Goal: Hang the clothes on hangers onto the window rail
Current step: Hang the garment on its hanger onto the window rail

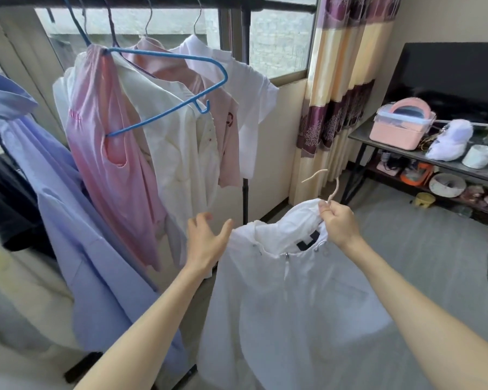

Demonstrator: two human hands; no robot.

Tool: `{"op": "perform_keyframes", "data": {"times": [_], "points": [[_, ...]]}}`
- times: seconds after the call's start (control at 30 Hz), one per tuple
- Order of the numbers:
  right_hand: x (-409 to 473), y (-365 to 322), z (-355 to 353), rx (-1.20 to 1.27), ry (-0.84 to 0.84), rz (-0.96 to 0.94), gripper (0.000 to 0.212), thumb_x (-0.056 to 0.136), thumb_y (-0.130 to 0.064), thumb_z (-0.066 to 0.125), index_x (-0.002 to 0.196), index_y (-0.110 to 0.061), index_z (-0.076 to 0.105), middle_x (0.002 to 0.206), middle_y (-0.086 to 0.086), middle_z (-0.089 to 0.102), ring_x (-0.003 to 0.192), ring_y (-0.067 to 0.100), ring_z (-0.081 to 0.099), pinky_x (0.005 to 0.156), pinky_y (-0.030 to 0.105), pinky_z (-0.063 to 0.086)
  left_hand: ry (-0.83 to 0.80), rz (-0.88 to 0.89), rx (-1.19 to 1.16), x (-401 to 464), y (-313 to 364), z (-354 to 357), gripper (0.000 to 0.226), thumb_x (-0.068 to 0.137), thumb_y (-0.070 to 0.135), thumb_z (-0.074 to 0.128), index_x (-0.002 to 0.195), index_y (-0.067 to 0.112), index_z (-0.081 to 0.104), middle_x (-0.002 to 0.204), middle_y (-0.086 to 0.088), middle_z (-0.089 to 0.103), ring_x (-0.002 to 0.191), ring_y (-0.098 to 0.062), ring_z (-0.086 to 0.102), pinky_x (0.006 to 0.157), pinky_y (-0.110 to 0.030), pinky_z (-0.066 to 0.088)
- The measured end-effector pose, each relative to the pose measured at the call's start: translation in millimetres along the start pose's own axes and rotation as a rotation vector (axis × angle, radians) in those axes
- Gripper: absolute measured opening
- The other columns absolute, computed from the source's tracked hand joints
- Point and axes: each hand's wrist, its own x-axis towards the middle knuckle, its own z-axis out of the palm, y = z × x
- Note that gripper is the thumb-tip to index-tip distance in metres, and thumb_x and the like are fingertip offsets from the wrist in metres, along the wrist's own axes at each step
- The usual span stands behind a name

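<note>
white hooded garment hangs low, below the black rail, from a cream hanger hook pinched in the right hand, likely so it can be lifted up; left hand is spread, touching its shoulder.

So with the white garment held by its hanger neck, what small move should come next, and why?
Probably lift the right hand so the beige hanger hook rises toward the rail. The white garment is already on that hanger, the hook is still far below the rail, and the left hand is open.
</note>
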Motion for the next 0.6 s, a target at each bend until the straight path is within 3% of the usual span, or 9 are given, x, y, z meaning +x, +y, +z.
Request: {"op": "perform_keyframes", "data": {"times": [0.07,0.13,0.2,0.27,0.33,0.4,0.5,0.6], "points": [[0,4,-1,0.059,0.06,0.041,0.044,0.098,-0.028,0.04,0.055,-0.019,0.034,0.058,-0.006,0.041,0.071,0.023,0.042,0.068,0.033,0.033,0.019,-0.071,-0.018,-4,-12,8,0.048,0.083,0.051,0.057,0.108,0.011,0.049,0.105,-0.001,0.048,0.094,-0.019,0.051,0.076,-0.027,0.039],[0,7,1,0.124,0.096,0.071,0.041,0.098,-0.028,0.04,0.058,-0.019,0.04,0.061,-0.006,0.045,0.073,0.022,0.045,0.071,0.035,0.035,-0.179,-0.094,-0.014,-6,-19,12,0.043,0.08,0.057,0.057,0.086,0.015,0.052,0.082,0.003,0.054,0.073,-0.013,0.051,0.06,-0.025,0.037],[0,6,4,0.186,0.107,0.087,0.038,0.098,-0.029,0.04,0.062,-0.017,0.046,0.065,-0.005,0.051,0.077,0.022,0.048,0.075,0.036,0.039,-0.431,-0.061,-0.122,-8,-22,16,0.033,0.079,0.057,0.059,0.085,0.024,0.058,0.081,0.01,0.062,0.075,-0.008,0.059,0.065,-0.022,0.044],[0,3,9,0.234,0.11,0.103,0.035,0.098,-0.028,0.04,0.068,-0.013,0.052,0.069,-0.002,0.054,0.079,0.023,0.05,0.077,0.038,0.042,-0.524,-0.052,-0.201,-9,-24,23,0.023,0.081,0.048,0.061,0.097,0.032,0.061,0.098,0.01,0.068,0.09,-0.007,0.064,0.081,-0.027,0.051],[-1,-1,13,0.236,0.121,0.104,0.036,0.098,-0.028,0.038,0.067,-0.015,0.05,0.07,-0.001,0.054,0.08,0.025,0.051,0.078,0.039,0.042,-0.405,-0.078,-0.179,-3,-27,28,0.025,0.08,0.047,0.056,0.09,0.025,0.065,0.092,0.0,0.069,0.085,-0.017,0.064,0.078,-0.036,0.051],[-4,-6,12,0.128,0.141,0.058,0.036,0.098,-0.029,0.036,0.069,-0.014,0.048,0.077,0.006,0.058,0.085,0.031,0.055,0.077,0.04,0.041,-0.271,-0.063,-0.2,4,-27,29,0.031,0.085,0.037,0.049,0.086,0.01,0.064,0.081,-0.005,0.064,0.077,-0.02,0.057,0.067,-0.033,0.045],[-9,-18,11,-0.186,0.117,-0.083,0.037,0.098,-0.031,0.034,0.084,-0.005,0.055,0.096,0.022,0.065,0.096,0.041,0.055,0.076,0.039,0.038,-0.026,0.091,-0.182,12,-13,17,0.022,0.095,0.016,0.045,0.088,0.004,0.062,0.076,0.0,0.059,0.074,-0.016,0.05,0.061,-0.025,0.031],[-10,-31,17,-0.466,0.026,-0.22,0.041,0.099,-0.034,0.031,0.093,-0.002,0.056,0.1,0.025,0.065,0.098,0.044,0.056,0.076,0.04,0.038,0.165,0.248,-0.101,25,0,-2,0.021,0.095,0.015,0.047,0.083,0.001,0.058,0.061,0.001,0.05,0.062,-0.019,0.043,0.06,-0.027,0.03]]}}
